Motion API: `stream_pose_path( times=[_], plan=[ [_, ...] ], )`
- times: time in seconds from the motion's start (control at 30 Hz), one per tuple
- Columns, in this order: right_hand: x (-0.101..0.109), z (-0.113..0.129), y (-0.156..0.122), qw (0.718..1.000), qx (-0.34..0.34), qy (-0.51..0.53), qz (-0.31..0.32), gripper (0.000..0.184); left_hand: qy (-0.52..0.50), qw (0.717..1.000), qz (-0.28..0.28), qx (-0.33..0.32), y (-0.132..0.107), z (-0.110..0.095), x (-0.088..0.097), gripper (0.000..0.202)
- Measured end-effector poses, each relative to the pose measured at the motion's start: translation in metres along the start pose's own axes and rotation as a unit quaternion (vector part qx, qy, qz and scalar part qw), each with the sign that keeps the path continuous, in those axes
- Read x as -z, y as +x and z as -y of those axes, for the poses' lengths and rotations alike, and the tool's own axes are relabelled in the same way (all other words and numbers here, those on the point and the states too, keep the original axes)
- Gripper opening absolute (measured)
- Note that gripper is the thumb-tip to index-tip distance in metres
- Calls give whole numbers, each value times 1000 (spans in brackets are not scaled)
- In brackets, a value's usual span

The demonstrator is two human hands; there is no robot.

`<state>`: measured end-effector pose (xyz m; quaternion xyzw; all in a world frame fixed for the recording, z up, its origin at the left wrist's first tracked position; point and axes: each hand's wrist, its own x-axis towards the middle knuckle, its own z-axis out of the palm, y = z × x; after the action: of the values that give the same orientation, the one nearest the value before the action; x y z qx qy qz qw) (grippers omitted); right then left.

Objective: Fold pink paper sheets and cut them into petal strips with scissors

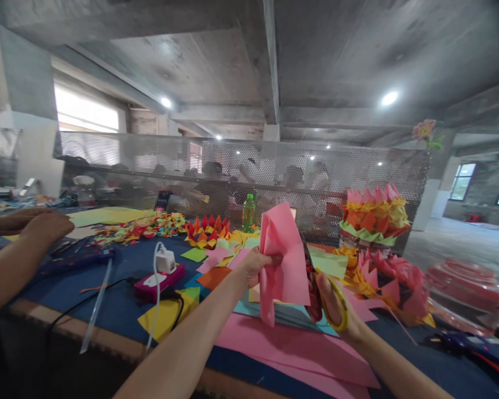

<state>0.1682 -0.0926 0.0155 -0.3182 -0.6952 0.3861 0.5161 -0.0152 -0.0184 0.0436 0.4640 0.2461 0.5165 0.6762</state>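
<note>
My left hand (255,266) pinches a folded sheet of pink paper (285,252) and holds it upright above the table. In my right hand (336,302) is a pair of scissors with yellow handles (336,305). The blades are largely hidden behind the pink paper, so whether they touch it cannot be made out. Under both hands lie light blue sheets (289,313) and large pink sheets (299,346). Folded pink paper petals (368,269) and orange ones sit right of the scissors.
At left, another person's hands (47,224) work near a blue glue gun (79,260) and yellow sheets (108,215). A purple power strip (160,281) with cables lies at front left. Further back are a green bottle (248,213), paper scraps (149,224) and a tiered paper flower (374,216).
</note>
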Motion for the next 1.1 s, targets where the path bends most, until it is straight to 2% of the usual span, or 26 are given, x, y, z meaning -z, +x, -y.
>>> stream_pose_path(
  times=[0.27, 0.47, 0.67, 0.93, 1.1],
  plan=[
    [1, 6, 0, 999, 7, -39, 0, 70, 3, 1000, -5, -12, 2, 0, 1, 37],
    [-3, 13, 0, 999, -1, -32, -7, 63, 0, 1000, -8, -12, 1, -1, 0, 38],
    [-6, 20, 1, 1000, -4, -7, -7, 55, 6, 1000, 13, 5, 1, 1, 3, 45],
    [-5, 35, 1, 999, -11, -52, -14, 56, 38, 999, 24, 13, 0, 6, 0, 37],
    [0, 23, 0, 998, -2, -57, -11, 56, 34, 999, 22, 15, -4, 3, -4, 35]
  ],
)
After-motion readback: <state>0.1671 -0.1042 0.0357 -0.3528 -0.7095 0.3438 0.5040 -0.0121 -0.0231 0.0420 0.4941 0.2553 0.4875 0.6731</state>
